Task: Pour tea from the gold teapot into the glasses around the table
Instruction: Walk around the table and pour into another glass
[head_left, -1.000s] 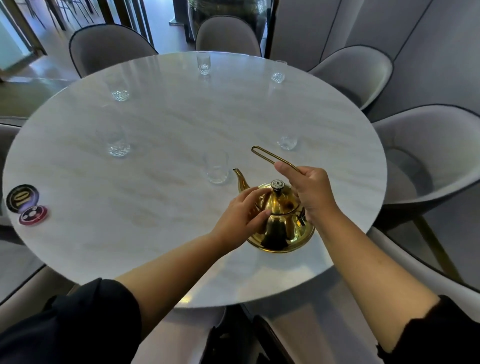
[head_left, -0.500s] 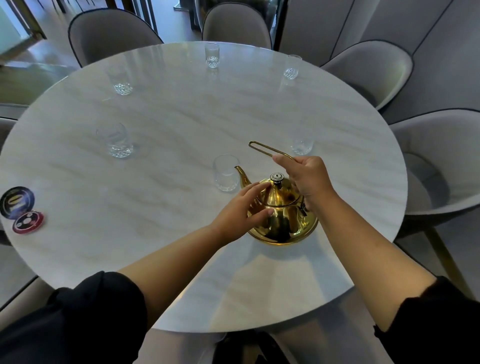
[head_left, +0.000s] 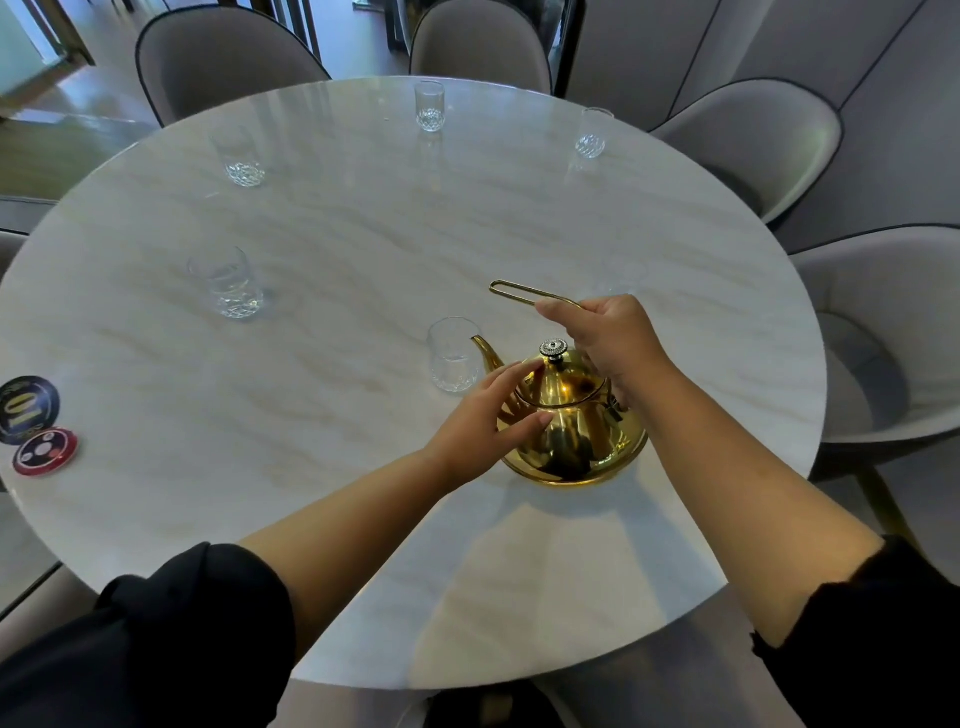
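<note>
Left hand (head_left: 483, 421) straight-fingered, right hand (head_left: 610, 338) curled, pinching

We find the teapot (head_left: 571, 441) on the tabletop (head_left: 363, 234), front right, with the nearest glass (head_left: 453, 356) just beside its spout on the left. Our left hand (head_left: 485, 421) touches the teapot's left side; our right hand (head_left: 608, 338) pinches the handle (head_left: 519, 292) above it. A second glass (head_left: 226, 283) stands farther left. A third glass (head_left: 240, 156), fourth glass (head_left: 430, 106) and fifth glass (head_left: 592, 134) line the far rim. Two discs (head_left: 45, 451) lie at the left edge.

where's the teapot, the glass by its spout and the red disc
teapot (head_left: 582, 434), head view, on its lower belly
glass by spout (head_left: 453, 364), head view, on its side wall
red disc (head_left: 45, 450), head view, on its top face
</note>
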